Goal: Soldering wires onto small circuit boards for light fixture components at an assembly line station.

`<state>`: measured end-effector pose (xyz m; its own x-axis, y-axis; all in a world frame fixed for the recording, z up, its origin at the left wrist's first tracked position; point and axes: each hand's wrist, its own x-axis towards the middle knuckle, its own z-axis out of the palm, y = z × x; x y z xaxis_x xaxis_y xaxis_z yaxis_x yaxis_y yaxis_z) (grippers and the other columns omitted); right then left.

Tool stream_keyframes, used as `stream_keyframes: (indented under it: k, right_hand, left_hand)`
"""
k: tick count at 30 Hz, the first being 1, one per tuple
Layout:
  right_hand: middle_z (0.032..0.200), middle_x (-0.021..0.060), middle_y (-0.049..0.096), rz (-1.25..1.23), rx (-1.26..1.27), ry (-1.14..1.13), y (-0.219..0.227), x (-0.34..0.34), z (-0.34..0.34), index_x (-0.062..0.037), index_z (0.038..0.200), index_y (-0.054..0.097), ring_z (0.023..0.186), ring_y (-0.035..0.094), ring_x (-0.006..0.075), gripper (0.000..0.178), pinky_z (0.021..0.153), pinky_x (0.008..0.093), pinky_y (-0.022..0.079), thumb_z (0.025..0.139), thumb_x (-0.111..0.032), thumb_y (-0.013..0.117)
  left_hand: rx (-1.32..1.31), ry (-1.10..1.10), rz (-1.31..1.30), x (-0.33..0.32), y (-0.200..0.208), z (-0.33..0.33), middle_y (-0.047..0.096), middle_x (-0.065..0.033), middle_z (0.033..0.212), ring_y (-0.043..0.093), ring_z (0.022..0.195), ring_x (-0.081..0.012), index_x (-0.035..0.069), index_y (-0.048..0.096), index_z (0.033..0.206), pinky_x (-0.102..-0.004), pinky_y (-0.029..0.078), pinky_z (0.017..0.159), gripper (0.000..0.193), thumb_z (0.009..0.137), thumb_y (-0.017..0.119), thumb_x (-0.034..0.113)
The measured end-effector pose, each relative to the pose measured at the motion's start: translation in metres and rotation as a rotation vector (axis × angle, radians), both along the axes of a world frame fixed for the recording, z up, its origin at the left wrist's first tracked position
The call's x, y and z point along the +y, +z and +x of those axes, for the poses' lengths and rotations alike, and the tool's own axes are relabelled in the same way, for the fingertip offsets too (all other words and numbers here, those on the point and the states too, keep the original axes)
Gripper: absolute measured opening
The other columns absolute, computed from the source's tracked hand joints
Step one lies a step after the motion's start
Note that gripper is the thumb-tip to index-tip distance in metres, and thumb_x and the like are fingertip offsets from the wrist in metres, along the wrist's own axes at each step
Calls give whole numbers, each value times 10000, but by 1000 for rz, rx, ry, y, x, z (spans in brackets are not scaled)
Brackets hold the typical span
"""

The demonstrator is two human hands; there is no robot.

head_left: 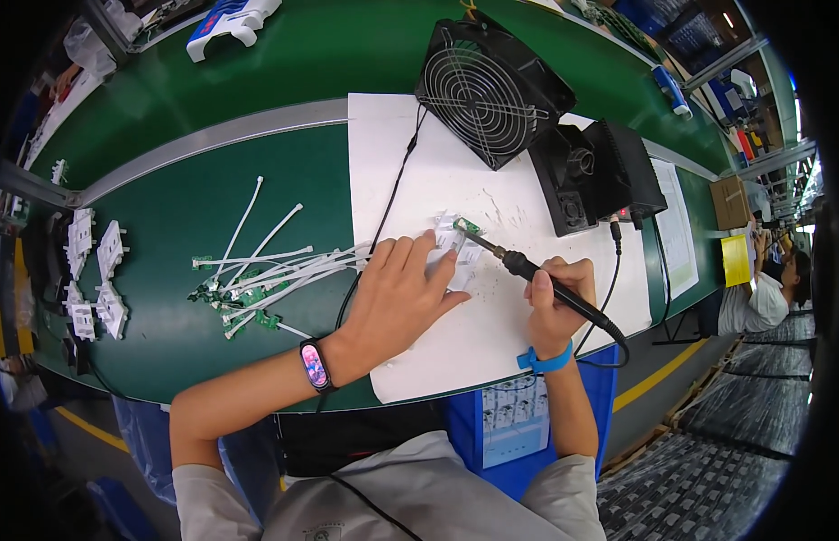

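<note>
My right hand [556,302] is closed round a black soldering iron [563,290], whose tip reaches down to a small green circuit board [466,225]. White strips [455,257] lie under and beside that board on a white sheet [406,374]. Across the sheet's left part my left hand [403,287] rests palm down, fingers stretched toward the board and thumb spread; its fingertips touch the white strips. What lies beneath the palm is hidden. Left of this hand, several white cables [302,261] with small green boards [252,298] are heaped on the green table [167,334].
A black fan with a wire grille [478,95] stands behind the sheet. A black soldering station [613,171] sits back right, its cord [615,261] running forward. White plastic parts [96,275] stand at the left edge. A person [762,298] is at the far right.
</note>
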<state>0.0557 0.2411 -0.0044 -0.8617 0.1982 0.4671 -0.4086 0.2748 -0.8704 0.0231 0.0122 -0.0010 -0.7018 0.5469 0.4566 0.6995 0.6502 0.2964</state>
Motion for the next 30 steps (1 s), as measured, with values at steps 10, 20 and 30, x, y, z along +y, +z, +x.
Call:
stream_keyframes:
  k: [10,20,30]
  right_hand:
    - [669,62,551,22,-67,-26,3,-4,2,-18,891,443,602,459,68,238,552,235,360,963,-26,670]
    - [678,30,504,-41,-81,-38,4,-3,3,-36,894,433,602,420,59,240,558,232,333,991,-79,648]
    - [726,40,477,43,77,-161,10,-4,0,-13,902,519,613,392,83,147,569,239,309,968,-115,601]
  left_hand:
    - [14,6,-3,0,-2,1,623,-192,1214,568,984,-290,20,683,1186,-385,444,845,523,827,823,373]
    - [2,4,-14,1,-2,0,621,-188,1214,571,992,-287,25,684,1197,-389,441,851,527,825,822,371]
    - [-13,3,-18,-1,-2,0,620,-185,1229,571,1012,-289,33,691,1202,-392,439,861,519,820,829,356]
